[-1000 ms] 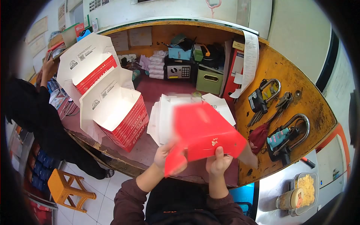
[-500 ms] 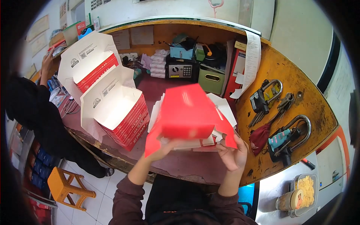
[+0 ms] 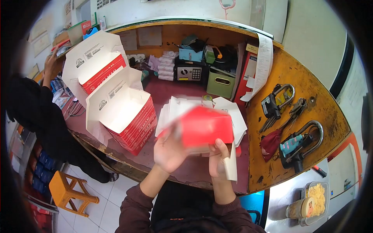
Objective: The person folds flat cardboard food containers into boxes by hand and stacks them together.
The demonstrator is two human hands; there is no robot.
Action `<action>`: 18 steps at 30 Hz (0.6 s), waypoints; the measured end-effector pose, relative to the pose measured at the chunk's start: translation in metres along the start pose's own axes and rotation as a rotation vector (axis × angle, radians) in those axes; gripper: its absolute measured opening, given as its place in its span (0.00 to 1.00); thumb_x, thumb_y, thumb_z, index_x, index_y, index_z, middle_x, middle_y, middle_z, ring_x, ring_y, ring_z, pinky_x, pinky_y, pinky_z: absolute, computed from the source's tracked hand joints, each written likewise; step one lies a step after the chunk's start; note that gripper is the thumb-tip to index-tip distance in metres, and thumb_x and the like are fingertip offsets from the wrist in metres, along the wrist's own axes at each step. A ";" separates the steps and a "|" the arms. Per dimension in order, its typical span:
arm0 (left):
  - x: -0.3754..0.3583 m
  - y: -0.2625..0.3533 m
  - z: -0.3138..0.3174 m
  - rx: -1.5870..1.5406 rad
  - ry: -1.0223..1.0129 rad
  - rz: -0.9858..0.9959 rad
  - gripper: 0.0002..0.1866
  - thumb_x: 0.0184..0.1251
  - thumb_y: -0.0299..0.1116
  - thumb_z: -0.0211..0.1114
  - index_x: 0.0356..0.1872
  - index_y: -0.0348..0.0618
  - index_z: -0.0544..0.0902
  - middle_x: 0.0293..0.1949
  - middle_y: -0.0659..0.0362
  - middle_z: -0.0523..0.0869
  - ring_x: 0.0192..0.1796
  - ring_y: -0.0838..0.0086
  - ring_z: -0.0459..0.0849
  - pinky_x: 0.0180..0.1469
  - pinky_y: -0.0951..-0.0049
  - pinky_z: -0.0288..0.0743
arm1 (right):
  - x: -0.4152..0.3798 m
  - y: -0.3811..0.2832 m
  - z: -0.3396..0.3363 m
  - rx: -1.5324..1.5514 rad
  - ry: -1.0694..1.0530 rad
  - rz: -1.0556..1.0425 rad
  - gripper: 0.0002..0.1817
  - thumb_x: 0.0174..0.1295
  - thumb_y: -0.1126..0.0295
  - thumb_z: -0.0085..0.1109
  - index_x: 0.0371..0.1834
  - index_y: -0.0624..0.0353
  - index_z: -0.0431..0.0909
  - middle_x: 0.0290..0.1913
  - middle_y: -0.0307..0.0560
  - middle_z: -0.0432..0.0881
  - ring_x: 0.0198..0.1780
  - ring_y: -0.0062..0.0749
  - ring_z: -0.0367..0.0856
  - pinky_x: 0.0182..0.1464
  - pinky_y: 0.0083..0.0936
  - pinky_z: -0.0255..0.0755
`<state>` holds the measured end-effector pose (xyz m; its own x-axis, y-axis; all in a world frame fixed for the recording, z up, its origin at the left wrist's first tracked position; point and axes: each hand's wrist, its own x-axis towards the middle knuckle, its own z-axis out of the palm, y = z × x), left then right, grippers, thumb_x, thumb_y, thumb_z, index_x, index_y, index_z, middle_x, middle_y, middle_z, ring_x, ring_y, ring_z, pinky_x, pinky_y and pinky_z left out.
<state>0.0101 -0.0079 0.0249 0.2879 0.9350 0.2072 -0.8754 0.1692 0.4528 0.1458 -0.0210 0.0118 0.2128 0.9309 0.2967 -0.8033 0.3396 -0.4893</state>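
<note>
I hold a red cardboard box with white inside flaps in both hands, just above the near edge of the dark red counter. It is blurred from motion. My left hand grips its left side and bottom. My right hand grips its lower right, thumb up on the red face, with a white flap hanging down beside it. Behind the box lies a pile of flat white box blanks.
A stack of nested open red-and-white boxes stands to the left, a second stack behind it. A person in black stands at far left. A small safe and a green bin are at the back. Padlocks and keys lie right.
The box has come down from over the pile of blanks toward me and turned. My right hand, open under its corner half a second ago, now grips it.
</note>
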 end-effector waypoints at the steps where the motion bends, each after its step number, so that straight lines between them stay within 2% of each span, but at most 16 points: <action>1: -0.001 0.004 0.001 -0.273 -0.006 -0.072 0.28 0.68 0.54 0.32 0.46 0.44 0.75 0.41 0.61 0.81 0.47 0.69 0.76 0.39 0.66 0.71 | 0.000 0.001 0.004 -0.177 0.092 -0.143 0.23 0.54 0.79 0.54 0.55 0.55 0.66 0.49 0.41 0.74 0.48 0.27 0.74 0.48 0.26 0.70; 2: 0.000 0.005 0.004 -0.143 -0.020 -0.054 0.21 0.68 0.48 0.44 0.42 0.42 0.78 0.38 0.61 0.81 0.42 0.74 0.78 0.40 0.73 0.70 | 0.001 0.001 -0.001 -0.416 0.036 -0.284 0.25 0.54 0.79 0.54 0.57 0.56 0.64 0.52 0.44 0.72 0.53 0.29 0.71 0.56 0.29 0.66; 3: 0.000 0.001 -0.002 -0.144 -0.018 -0.049 0.21 0.68 0.48 0.44 0.42 0.42 0.78 0.38 0.61 0.81 0.42 0.74 0.78 0.40 0.73 0.70 | -0.002 -0.001 -0.003 -0.416 0.033 -0.280 0.25 0.54 0.79 0.54 0.57 0.56 0.64 0.52 0.44 0.72 0.53 0.29 0.71 0.56 0.29 0.66; 5: -0.003 -0.011 -0.021 1.039 0.106 0.366 0.12 0.64 0.38 0.56 0.34 0.39 0.80 0.33 0.60 0.82 0.37 0.79 0.78 0.40 0.79 0.69 | -0.011 -0.003 -0.003 -0.732 0.012 -0.375 0.27 0.53 0.80 0.53 0.59 0.57 0.62 0.54 0.45 0.71 0.54 0.31 0.70 0.56 0.30 0.65; 6: -0.004 -0.017 -0.024 1.105 0.154 0.510 0.08 0.59 0.30 0.62 0.26 0.36 0.81 0.23 0.61 0.80 0.26 0.84 0.76 0.30 0.85 0.68 | -0.013 -0.001 0.002 -0.487 -0.021 -0.318 0.28 0.54 0.80 0.53 0.61 0.57 0.60 0.53 0.46 0.71 0.55 0.33 0.69 0.56 0.29 0.65; 7: -0.007 -0.019 -0.022 1.109 0.159 0.512 0.08 0.59 0.30 0.62 0.26 0.36 0.81 0.23 0.61 0.80 0.26 0.84 0.76 0.30 0.85 0.68 | -0.016 0.004 0.002 -0.483 -0.023 -0.314 0.28 0.54 0.80 0.53 0.61 0.57 0.60 0.53 0.46 0.71 0.55 0.33 0.69 0.56 0.29 0.65; 8: -0.011 -0.021 -0.017 1.021 0.228 0.418 0.10 0.60 0.31 0.62 0.24 0.35 0.81 0.19 0.62 0.79 0.22 0.84 0.74 0.25 0.84 0.65 | -0.022 0.011 -0.001 -0.952 0.050 -0.392 0.29 0.55 0.80 0.53 0.62 0.58 0.58 0.52 0.47 0.71 0.55 0.33 0.69 0.56 0.30 0.65; 9: -0.012 -0.024 -0.014 0.928 0.294 0.326 0.12 0.60 0.33 0.62 0.22 0.34 0.82 0.15 0.63 0.78 0.18 0.84 0.72 0.20 0.84 0.63 | -0.020 0.017 -0.002 -0.931 0.046 -0.375 0.29 0.55 0.80 0.53 0.62 0.58 0.57 0.52 0.47 0.71 0.55 0.33 0.69 0.56 0.30 0.66; 10: -0.009 -0.027 -0.008 0.748 0.336 0.361 0.14 0.58 0.34 0.64 0.18 0.35 0.81 0.10 0.64 0.74 0.13 0.85 0.68 0.14 0.83 0.58 | -0.019 0.023 -0.001 -0.911 0.043 -0.359 0.29 0.56 0.80 0.52 0.62 0.58 0.57 0.52 0.47 0.71 0.54 0.32 0.69 0.56 0.30 0.66; 11: -0.010 -0.021 -0.004 0.745 0.337 0.369 0.14 0.58 0.34 0.64 0.18 0.35 0.81 0.10 0.64 0.74 0.13 0.85 0.68 0.14 0.83 0.58 | -0.017 0.028 0.001 -0.891 0.040 -0.342 0.29 0.56 0.80 0.52 0.62 0.59 0.56 0.52 0.47 0.71 0.54 0.32 0.69 0.56 0.30 0.66; 13: -0.020 -0.004 0.002 1.064 0.098 0.092 0.14 0.54 0.36 0.66 0.17 0.36 0.81 0.08 0.63 0.72 0.13 0.84 0.69 0.16 0.83 0.60 | -0.008 0.023 0.005 -0.150 0.041 -0.033 0.27 0.56 0.81 0.52 0.60 0.58 0.59 0.52 0.45 0.71 0.53 0.31 0.70 0.56 0.29 0.66; 14: -0.028 0.010 -0.002 1.575 -0.082 0.009 0.14 0.46 0.38 0.71 0.21 0.36 0.81 0.14 0.60 0.76 0.16 0.80 0.73 0.19 0.80 0.65 | -0.002 0.019 0.007 -0.286 0.048 -0.111 0.25 0.55 0.80 0.54 0.58 0.58 0.62 0.52 0.44 0.71 0.52 0.31 0.71 0.55 0.28 0.65; 15: -0.033 0.016 -0.001 1.572 -0.070 0.014 0.14 0.46 0.38 0.71 0.21 0.36 0.81 0.14 0.60 0.76 0.16 0.80 0.73 0.19 0.80 0.65 | 0.004 0.015 0.002 -0.448 0.076 -0.080 0.26 0.53 0.79 0.57 0.57 0.59 0.63 0.52 0.43 0.71 0.53 0.30 0.70 0.56 0.27 0.65; 17: -0.042 0.034 0.018 2.019 0.093 0.730 0.23 0.39 0.39 0.75 0.36 0.37 0.79 0.28 0.55 0.81 0.24 0.74 0.79 0.25 0.77 0.70 | 0.013 0.006 0.010 -0.744 -0.166 -0.126 0.27 0.53 0.79 0.58 0.57 0.59 0.62 0.52 0.43 0.71 0.54 0.30 0.69 0.57 0.28 0.64; 18: -0.036 0.038 0.018 1.915 0.171 0.727 0.35 0.35 0.39 0.77 0.48 0.39 0.73 0.42 0.52 0.79 0.32 0.68 0.81 0.31 0.76 0.74 | 0.014 0.008 0.007 -0.867 -0.320 -0.129 0.25 0.53 0.76 0.58 0.55 0.59 0.65 0.51 0.45 0.72 0.52 0.32 0.71 0.54 0.29 0.65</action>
<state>-0.0264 -0.0404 0.0506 0.0176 0.6984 0.7155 0.6784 -0.5340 0.5046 0.1380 -0.0061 0.0175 0.0041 0.8414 0.5404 -0.0603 0.5396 -0.8397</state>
